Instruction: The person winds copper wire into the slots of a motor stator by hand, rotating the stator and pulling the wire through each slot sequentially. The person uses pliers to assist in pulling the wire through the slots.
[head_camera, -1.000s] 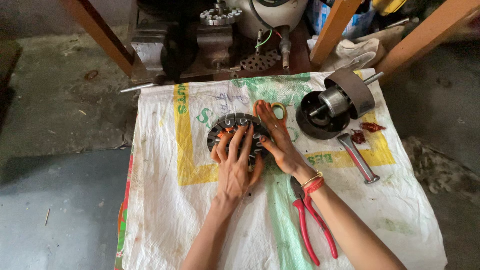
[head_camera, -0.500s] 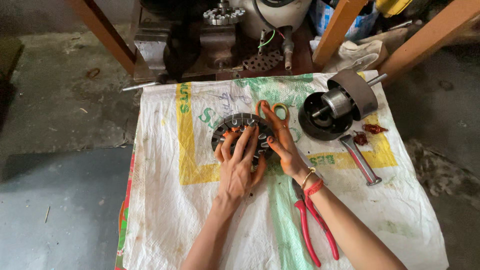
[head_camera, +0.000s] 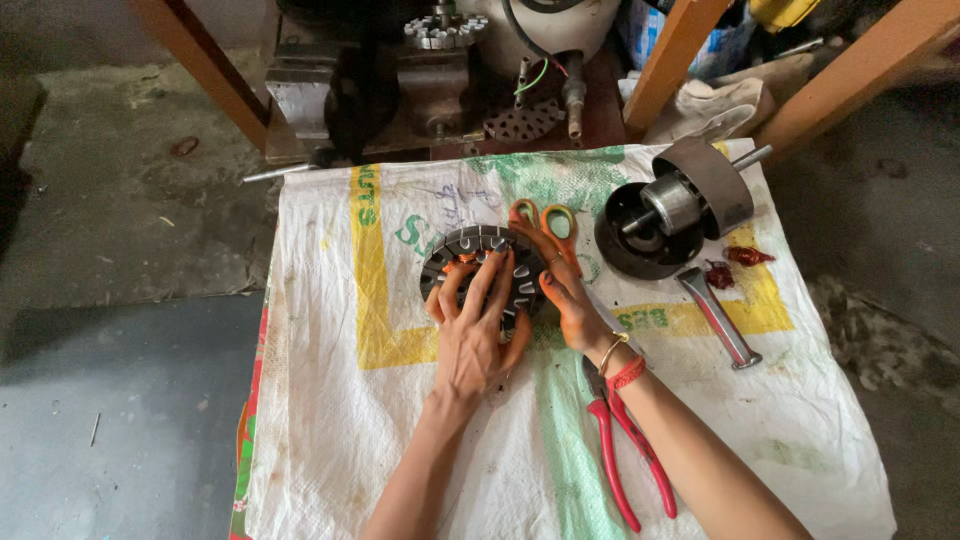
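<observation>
Where both hands press it, the stator core (head_camera: 487, 262) looks round, dark, slotted.

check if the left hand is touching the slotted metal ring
Touching. The head view shows the left hand lying flat on the slotted metal ring, its fingers spread across the slots.

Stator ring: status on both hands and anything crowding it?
Left hand spread flat on stator ring. Right hand at its right edge, fingers on it. Orange scissors touching behind; red pliers under right forearm.
</observation>
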